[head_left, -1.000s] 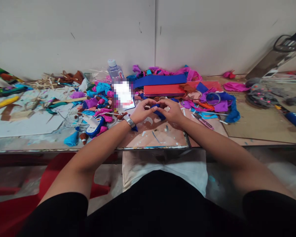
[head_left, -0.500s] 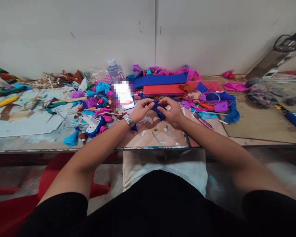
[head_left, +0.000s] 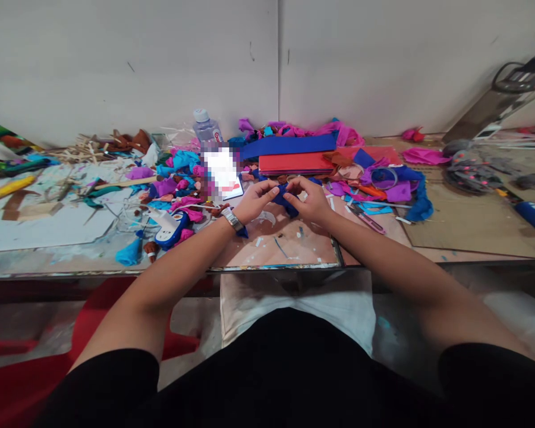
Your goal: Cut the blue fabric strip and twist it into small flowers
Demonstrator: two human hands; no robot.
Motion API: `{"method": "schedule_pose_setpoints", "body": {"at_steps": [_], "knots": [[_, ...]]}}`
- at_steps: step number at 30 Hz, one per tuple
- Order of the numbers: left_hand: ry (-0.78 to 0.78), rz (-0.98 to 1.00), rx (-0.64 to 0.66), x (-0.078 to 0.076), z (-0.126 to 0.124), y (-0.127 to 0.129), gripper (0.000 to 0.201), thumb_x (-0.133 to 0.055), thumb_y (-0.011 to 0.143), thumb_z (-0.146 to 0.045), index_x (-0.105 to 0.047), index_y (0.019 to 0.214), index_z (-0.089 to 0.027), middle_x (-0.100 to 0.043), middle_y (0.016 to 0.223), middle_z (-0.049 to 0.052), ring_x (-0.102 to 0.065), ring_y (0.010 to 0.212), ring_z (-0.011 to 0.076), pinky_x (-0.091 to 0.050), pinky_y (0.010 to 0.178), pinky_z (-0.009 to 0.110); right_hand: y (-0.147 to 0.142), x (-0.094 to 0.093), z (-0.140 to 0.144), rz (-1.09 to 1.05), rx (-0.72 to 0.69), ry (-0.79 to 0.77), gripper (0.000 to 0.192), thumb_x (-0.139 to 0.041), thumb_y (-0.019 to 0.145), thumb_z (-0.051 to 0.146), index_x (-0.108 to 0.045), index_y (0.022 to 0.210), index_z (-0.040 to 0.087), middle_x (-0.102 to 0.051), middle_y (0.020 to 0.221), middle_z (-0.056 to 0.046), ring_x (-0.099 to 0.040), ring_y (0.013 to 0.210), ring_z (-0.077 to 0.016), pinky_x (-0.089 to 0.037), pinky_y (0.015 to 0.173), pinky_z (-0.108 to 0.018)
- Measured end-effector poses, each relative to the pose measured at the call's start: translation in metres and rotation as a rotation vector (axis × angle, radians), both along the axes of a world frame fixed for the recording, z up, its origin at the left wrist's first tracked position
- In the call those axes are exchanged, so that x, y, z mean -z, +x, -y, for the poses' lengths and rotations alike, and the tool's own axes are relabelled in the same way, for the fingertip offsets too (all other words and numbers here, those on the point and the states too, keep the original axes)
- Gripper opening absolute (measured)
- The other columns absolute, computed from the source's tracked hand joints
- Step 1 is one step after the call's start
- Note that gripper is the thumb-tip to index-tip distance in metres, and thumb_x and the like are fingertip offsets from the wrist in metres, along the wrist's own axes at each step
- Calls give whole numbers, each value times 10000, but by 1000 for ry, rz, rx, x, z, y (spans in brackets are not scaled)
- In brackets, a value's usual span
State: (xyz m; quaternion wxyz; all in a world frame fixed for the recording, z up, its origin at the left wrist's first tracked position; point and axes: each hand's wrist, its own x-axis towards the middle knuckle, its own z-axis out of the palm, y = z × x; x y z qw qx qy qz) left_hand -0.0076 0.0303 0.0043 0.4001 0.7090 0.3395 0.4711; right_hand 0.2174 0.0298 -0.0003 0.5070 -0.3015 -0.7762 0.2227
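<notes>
Left hand: I see my left hand over the middle of the worktable, fingers curled inward, thumb and fingertips pinching the left end of a blue piece of paper. A watch sits on that wrist.

Right hand: my right hand is just beside the left one, fingers bent, pinching the right end of the same blue piece.

Blue piece: it lies between my two hands, held by both, just above the table's pinkish surface; only a small dark-blue part shows between the fingers and below them.

Beyond the hands: a red paper stack with a blue paper stack behind it, both flat on the table.

Left of the hands: a heap of crumpled pink, purple and cyan paper scraps, a white and blue glue gun, and a water bottle standing upright near the wall.

Right of the hands: a tape ring lying on purple scraps, near my right hand but not touching it.
</notes>
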Motion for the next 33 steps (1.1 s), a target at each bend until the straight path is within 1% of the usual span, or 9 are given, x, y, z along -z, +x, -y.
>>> {"method": "schedule_pose_setpoints", "body": {"at_steps": [4, 6, 11, 15, 17, 21, 25, 30, 33], "knots": [[0, -34, 8, -5, 3, 2, 642, -733, 883, -825, -782, 986, -193, -758, 940, 41, -657, 885, 198, -553, 910, 363, 1, -1, 1, 19, -34, 47, 450, -701, 1022, 621, -712, 1270, 247, -740, 1075, -63, -668, 937, -238, -524, 833, -388], [0, -43, 4, -7, 5, 2, 662, -734, 869, -840, -786, 985, -191, -764, 944, 47, -659, 889, 203, -561, 915, 370, 1, -3, 1, 66, -73, 93, 421, -651, 1061, 590, -720, 1319, 264, -732, 1143, -83, -669, 991, -251, -536, 856, -404], [-57, -14, 2, -9, 8, 6, 677, -737, 854, -851, -772, 993, -189, -744, 940, 39, -667, 885, 184, -573, 872, 328, 1, -2, -1, 77, -108, 124, 385, -601, 1090, 559, -725, 1272, 243, -704, 1164, -102, -661, 995, -253, -555, 852, -404], [-268, 108, -18, -3, 8, 6, 705, -761, 808, -875, -716, 1024, -205, -702, 927, 14, -676, 827, 151, -569, 730, 263, 1, 4, -7, 18, -29, 79, 417, -578, 1089, 592, -693, 1282, 241, -701, 1162, -88, -655, 966, -245, -550, 877, -410], [-365, 134, -1, 2, 5, 6, 705, -794, 781, -865, -699, 992, -199, -701, 890, 14, -691, 808, 151, -565, 705, 253, 2, 6, -9, -17, -2, 49, 430, -571, 1086, 605, -678, 1293, 244, -703, 1179, -86, -661, 971, -243, -545, 868, -401], [-321, 143, 36, 7, 0, 3, 624, -906, 743, -753, -696, 869, -179, -699, 833, 3, -667, 757, 123, -554, 733, 251, 2, 7, -11, -53, -1, 7, 469, -567, 1071, 655, -657, 1287, 248, -712, 1198, -90, -670, 981, -243, -545, 895, -404], [-269, 124, 37, 6, -3, 2, 597, -910, 759, -729, -711, 843, -172, -693, 808, 0, -640, 719, 109, -528, 708, 252, 1, 6, -8, -61, -15, -34, 531, -554, 1053, 725, -644, 1270, 249, -714, 1176, -91, -676, 985, -247, -550, 918, -414], [-369, 157, 67, 4, 0, 3, 615, -943, 714, -722, -712, 856, -170, -698, 816, 5, -659, 722, 118, -557, 702, 263, 1, 7, -9, -75, -11, -61, 564, -550, 1039, 764, -638, 1263, 254, -718, 1191, -94, -672, 1005, -252, -551, 940, -423], [-440, 226, 89, 2, 3, 4, 622, -956, 707, -709, -729, 943, -179, -727, 887, 20, -703, 771, 139, -600, 728, 288, 1, 8, -10, -88, -10, -76, 579, -563, 1029, 776, -634, 1259, 250, -717, 1165, -92, -673, 976, -248, -550, 920, -420]]}}
